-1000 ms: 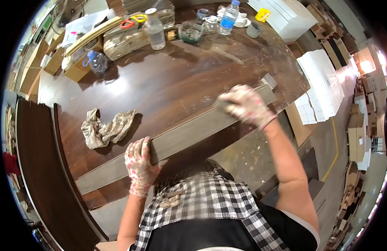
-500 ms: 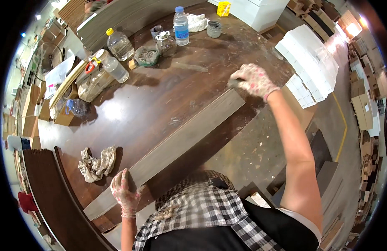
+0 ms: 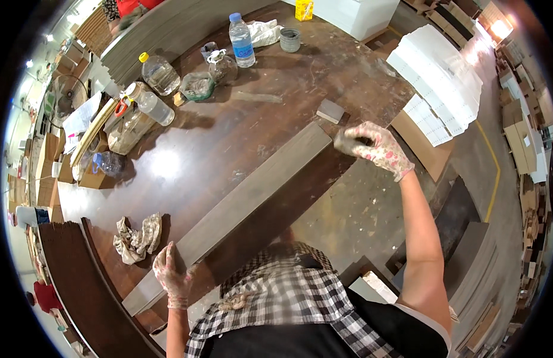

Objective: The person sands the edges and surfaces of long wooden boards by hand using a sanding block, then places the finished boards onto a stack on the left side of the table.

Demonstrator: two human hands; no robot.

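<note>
A long grey wood-grain board (image 3: 252, 191) lies slantwise along the near edge of the brown table. My left hand (image 3: 172, 274), in a patterned glove, grips across its lower left end, fingers over the far edge and thumb at the near side. Just off the board's upper right end, my right hand (image 3: 381, 149), gloved alike, is closed on a small dark grey pad (image 3: 347, 144), blurred; its exact kind is unclear. Beyond that end a small grey block (image 3: 330, 111) rests on the table. A crumpled stained rag (image 3: 138, 238) sits left of the board.
Across the table's far side stand a water bottle (image 3: 242, 45), a yellow-capped bottle (image 3: 160, 74), a white-capped bottle (image 3: 154, 107) and a grey cup (image 3: 290, 40). White stacked pieces (image 3: 438, 77) are at the right. Dark brown boards (image 3: 73, 268) stand at the left. Another person's hand (image 3: 130, 18) shows far back.
My right hand has moved down and slightly right, beside the board's end. The small grey block now shows on the table. My left hand stays on the board; the head view has shifted a little.
</note>
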